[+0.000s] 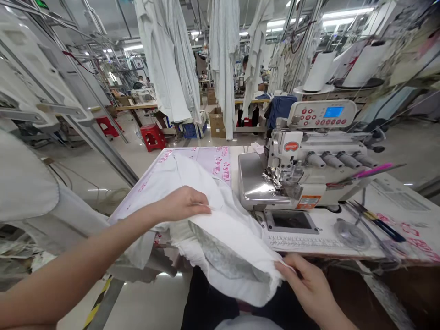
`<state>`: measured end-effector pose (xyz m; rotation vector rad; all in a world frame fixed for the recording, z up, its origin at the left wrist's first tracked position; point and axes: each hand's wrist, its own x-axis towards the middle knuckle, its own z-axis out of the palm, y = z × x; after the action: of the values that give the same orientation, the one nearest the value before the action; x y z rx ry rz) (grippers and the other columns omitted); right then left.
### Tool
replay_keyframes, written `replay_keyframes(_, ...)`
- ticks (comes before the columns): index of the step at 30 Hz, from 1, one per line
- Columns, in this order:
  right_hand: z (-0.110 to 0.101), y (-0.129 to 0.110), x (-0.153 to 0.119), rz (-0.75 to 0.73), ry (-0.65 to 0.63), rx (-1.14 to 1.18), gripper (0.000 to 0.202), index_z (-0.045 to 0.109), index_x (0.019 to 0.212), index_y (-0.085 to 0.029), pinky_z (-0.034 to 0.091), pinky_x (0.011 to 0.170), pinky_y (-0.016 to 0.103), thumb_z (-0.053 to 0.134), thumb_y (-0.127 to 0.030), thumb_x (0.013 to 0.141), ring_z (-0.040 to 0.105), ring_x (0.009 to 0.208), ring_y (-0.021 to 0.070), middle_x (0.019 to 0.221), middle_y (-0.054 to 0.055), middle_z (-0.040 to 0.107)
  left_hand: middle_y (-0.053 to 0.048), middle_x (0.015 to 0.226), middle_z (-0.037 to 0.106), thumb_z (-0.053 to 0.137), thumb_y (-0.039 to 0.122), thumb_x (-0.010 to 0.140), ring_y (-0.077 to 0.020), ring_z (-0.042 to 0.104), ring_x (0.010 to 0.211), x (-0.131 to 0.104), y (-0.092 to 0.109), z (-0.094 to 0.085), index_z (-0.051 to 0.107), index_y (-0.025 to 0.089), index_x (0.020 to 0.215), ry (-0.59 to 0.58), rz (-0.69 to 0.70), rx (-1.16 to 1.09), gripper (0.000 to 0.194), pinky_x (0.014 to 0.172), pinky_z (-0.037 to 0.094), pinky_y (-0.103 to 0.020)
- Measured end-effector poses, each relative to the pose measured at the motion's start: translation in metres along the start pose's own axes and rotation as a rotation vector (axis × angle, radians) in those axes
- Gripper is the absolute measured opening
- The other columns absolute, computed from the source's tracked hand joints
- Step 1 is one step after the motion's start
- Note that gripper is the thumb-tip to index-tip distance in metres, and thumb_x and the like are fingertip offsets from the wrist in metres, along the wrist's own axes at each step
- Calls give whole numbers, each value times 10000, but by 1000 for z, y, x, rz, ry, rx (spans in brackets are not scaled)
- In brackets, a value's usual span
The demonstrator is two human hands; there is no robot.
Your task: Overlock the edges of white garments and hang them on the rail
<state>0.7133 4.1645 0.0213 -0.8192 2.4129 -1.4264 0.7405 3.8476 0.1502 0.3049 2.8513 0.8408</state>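
A white garment [220, 229] lies partly on the table and hangs over its front edge above my lap. Its wide opening faces me, with a greyish inside showing and a gathered edge along the near side. My left hand [187, 203] pinches the far rim of that opening. At the right end of the same rim, my right hand [302, 279] grips the edge between thumb and fingers. Just beyond the garment stands an overlock sewing machine [292, 156], its metal plate apart from both hands.
Scissors with dark handles [388, 227] and a clear round spool [352, 233] lie right of the machine. Thread cones [319, 71] stand behind it. Pale garments [225, 64] hang ahead. A red stool [153, 137] is on the floor, and white cloth [25, 178] hangs at left.
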Motion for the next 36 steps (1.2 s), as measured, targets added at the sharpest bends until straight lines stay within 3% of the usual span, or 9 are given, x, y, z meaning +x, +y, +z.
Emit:
replay_keyframes(3, 6, -21, 20, -79, -56, -25, 151, 472, 785, -193, 343, 582, 266, 494, -343, 787, 442, 682, 172, 759, 29, 465, -13, 763, 643, 468, 368, 783, -121, 568, 681, 6, 16, 8, 649, 188, 813, 13, 122, 15, 257, 625, 403, -199)
replay_keyframes(6, 16, -48, 47, -157, -70, -23, 421, 414, 1082, -220, 360, 668, 291, 574, -383, 728, 443, 871, 216, 1010, 72, 456, -14, 800, 652, 483, 358, 778, -128, 582, 729, 9, 27, 10, 651, 201, 839, 40, 172, 11, 238, 660, 417, -206)
replay_keyframes(9, 29, -63, 64, -250, -111, -82, 195, 488, 801, -187, 316, 564, 254, 489, -382, 795, 437, 635, 150, 689, 4, 463, -11, 805, 646, 473, 359, 789, -122, 576, 739, 8, 27, 8, 644, 202, 833, 71, 197, 49, 235, 670, 411, -208)
replay_keyframes(11, 35, -66, 68, -296, -95, -102, 308, 377, 588, -177, 249, 491, 238, 403, -341, 847, 343, 498, 111, 523, -34, 330, -9, 804, 634, 462, 359, 797, -119, 565, 749, 3, 21, 11, 631, 197, 827, 136, 170, 72, 236, 682, 401, -211)
replay_keyframes(17, 26, -69, 70, -435, -85, -172, 313, 300, 572, -169, 224, 502, 234, 393, -274, 852, 329, 504, 97, 535, -31, 336, 6, 725, 604, 457, 385, 783, -132, 547, 693, -23, -9, 37, 586, 173, 778, 341, -193, -67, 247, 629, 406, -219)
replay_keyframes(20, 27, -76, 75, -369, -173, -170, 307, 308, 564, -168, 204, 487, 233, 425, -277, 826, 324, 495, 96, 520, -35, 335, 2, 775, 640, 469, 393, 770, -151, 573, 748, -20, -11, 23, 609, 185, 795, 449, -229, -144, 253, 681, 422, -228)
replay_keyframes(26, 40, -71, 90, 13, -290, 610, 269, 490, 672, -143, 287, 479, 209, 512, -399, 752, 376, 518, 91, 580, -23, 439, -44, 743, 602, 456, 245, 775, -201, 542, 752, 69, 34, -19, 621, 192, 800, 502, 54, 644, 176, 687, 367, -306)
replay_keyframes(31, 14, -27, 70, 310, -81, 882, 364, 502, 640, -139, 317, 463, 203, 615, -484, 652, 388, 480, 85, 542, -28, 462, -45, 713, 571, 412, 226, 798, -171, 523, 699, 152, 54, 33, 597, 160, 716, 418, 149, 499, 213, 651, 342, -278)
replay_keyframes(36, -13, -1, 59, 365, -63, 820, 367, 534, 672, -133, 319, 471, 198, 607, -492, 665, 389, 504, 87, 567, -20, 474, -43, 714, 607, 421, 256, 780, -158, 538, 650, 181, 46, 58, 589, 152, 747, 442, 94, 322, 200, 553, 333, -240)
